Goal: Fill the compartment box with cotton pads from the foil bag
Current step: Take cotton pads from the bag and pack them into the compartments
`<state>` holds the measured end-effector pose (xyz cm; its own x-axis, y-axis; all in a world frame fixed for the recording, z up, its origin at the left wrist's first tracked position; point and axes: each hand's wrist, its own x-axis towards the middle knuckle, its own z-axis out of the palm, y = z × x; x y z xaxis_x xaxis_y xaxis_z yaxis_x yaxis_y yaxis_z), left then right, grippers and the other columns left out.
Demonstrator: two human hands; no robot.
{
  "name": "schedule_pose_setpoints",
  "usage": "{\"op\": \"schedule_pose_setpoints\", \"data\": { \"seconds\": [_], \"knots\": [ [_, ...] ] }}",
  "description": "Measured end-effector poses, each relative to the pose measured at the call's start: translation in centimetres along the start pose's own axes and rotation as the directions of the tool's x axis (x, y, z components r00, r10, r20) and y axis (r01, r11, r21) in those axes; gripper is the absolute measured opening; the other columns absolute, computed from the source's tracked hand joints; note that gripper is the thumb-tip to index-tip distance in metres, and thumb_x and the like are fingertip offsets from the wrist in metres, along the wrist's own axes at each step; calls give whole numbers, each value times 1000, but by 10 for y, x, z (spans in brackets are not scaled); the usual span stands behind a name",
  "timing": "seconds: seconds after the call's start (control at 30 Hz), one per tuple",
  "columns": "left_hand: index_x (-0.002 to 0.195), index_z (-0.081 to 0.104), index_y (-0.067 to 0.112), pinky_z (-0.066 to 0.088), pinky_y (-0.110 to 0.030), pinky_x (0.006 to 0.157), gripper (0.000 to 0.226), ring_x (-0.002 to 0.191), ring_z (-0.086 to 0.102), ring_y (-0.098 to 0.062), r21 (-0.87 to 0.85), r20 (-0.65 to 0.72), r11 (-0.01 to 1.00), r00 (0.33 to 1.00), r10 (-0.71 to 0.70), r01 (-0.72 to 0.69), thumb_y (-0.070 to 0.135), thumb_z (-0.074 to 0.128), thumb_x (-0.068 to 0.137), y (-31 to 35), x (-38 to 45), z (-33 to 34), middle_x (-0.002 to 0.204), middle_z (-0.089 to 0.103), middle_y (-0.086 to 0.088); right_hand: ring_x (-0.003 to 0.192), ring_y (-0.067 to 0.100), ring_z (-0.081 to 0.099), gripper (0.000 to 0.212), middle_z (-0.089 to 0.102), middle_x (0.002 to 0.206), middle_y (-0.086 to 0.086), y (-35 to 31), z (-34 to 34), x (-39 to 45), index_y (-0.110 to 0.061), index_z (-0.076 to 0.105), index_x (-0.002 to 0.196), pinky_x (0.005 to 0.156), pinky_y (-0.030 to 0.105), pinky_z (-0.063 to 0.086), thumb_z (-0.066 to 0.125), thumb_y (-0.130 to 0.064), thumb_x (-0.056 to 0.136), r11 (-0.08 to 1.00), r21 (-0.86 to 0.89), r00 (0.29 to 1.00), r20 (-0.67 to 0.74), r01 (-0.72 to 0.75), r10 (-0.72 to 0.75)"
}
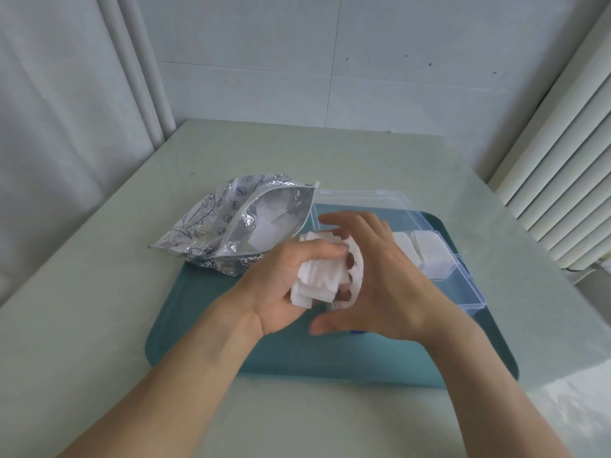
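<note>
Over the tray (pixel 205 328), I see the left hand (pixel 291 279), palm up, its fingers curled around a stack of pads (pixel 319 276). The right hand (pixel 373 276) cups the stack from the right, fingers spread and loosely bent. The open bag (pixel 238 226) lies at the tray's far-left corner; the box (pixel 439 256), partly filled, sits on its right side.

One foil bag (pixel 238 223), one compartment box (pixel 439 256), one tray (pixel 205 325), two hands.
</note>
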<state>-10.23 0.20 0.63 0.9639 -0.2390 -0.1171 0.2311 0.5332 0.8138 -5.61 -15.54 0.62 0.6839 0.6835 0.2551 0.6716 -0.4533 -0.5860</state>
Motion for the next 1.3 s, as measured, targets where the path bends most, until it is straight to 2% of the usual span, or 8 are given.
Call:
{"op": "schedule_pose_setpoints", "data": {
  "seconds": [0.2, 0.43, 0.57, 0.67, 0.9, 1.03, 1.17, 1.3],
  "knots": [
    [94, 67, 12, 54, -34, 68, 14, 78, 64, -26, -42, 41, 999, 999, 3, -1, 7, 59, 84, 0, 0, 7, 89, 64, -13, 126, 17, 42, 99, 42, 132, -17, 1, 7, 2, -35, 52, 132, 96, 40, 50, 94, -50, 44, 999, 3, 995, -87, 42, -42],
    [121, 63, 10, 55, -35, 72, 45, 82, 62, -31, 88, -59, 990, 992, 115, -110, 3, 68, 77, -4, 1, 2, 95, 63, -18, 122, 15, 47, 79, 50, 129, -16, 0, 9, 0, -34, 61, 123, 91, 26, 48, 94, -36, 52, 996, 24, 988, -131, 81, -77],
    [95, 67, 13, 47, -28, 55, 22, 58, 51, -19, 105, -39, 987, 992, 124, -119, 1, 66, 77, -4, 0, 7, 71, 54, -9, 122, 14, 43, 85, 45, 131, -19, 1, 9, 1, -37, 57, 129, 98, 40, 46, 84, -49, 50, 997, -1, 992, -101, 74, -74],
    [98, 67, 13, 50, -30, 60, 21, 70, 56, -24, 111, -7, 987, 993, 122, -120, 5, 65, 79, -4, 0, 6, 81, 58, -12, 123, 15, 44, 75, 46, 130, -19, -1, 10, 0, -37, 58, 127, 93, 38, 50, 75, -46, 54, 995, 50, 989, -126, 82, -75],
    [88, 63, 1, 44, -30, 58, 10, 66, 52, -25, 234, -110, 956, 972, 207, -177, 1, 65, 78, -11, 4, 4, 75, 52, -14, 130, 11, 35, 116, 37, 138, -20, -4, 9, -1, -36, 40, 146, 107, 40, 40, 90, -56, 43, 1000, -21, 1000, -1, 15, -15],
    [95, 62, -5, 48, -35, 69, 17, 76, 57, -29, 284, -92, 937, 967, 238, -204, 3, 67, 81, -11, 5, 4, 82, 56, -21, 127, 14, 43, 87, 45, 136, -15, -6, 9, -1, -39, 56, 133, 103, 41, 44, 86, -57, 53, 998, 24, 990, -132, 49, -46],
    [94, 68, 5, 51, -33, 67, 11, 73, 59, -28, 248, -39, 959, 988, 151, -137, 5, 65, 83, -7, 0, 6, 85, 59, -19, 125, 10, 46, 73, 49, 131, -19, -2, 1, -2, -41, 61, 128, 100, 29, 43, 91, -42, 62, 998, 26, 991, -123, 62, -58],
    [86, 70, 11, 51, -30, 64, 7, 71, 61, -22, 246, -13, 969, 999, 31, -27, 13, 65, 82, -6, -2, 6, 77, 61, -13, 127, 11, 39, 89, 43, 136, -18, -2, 2, -4, -42, 54, 133, 103, 40, 41, 91, -49, 52, 1000, -17, 1000, -23, 18, -18]
  ]
}}
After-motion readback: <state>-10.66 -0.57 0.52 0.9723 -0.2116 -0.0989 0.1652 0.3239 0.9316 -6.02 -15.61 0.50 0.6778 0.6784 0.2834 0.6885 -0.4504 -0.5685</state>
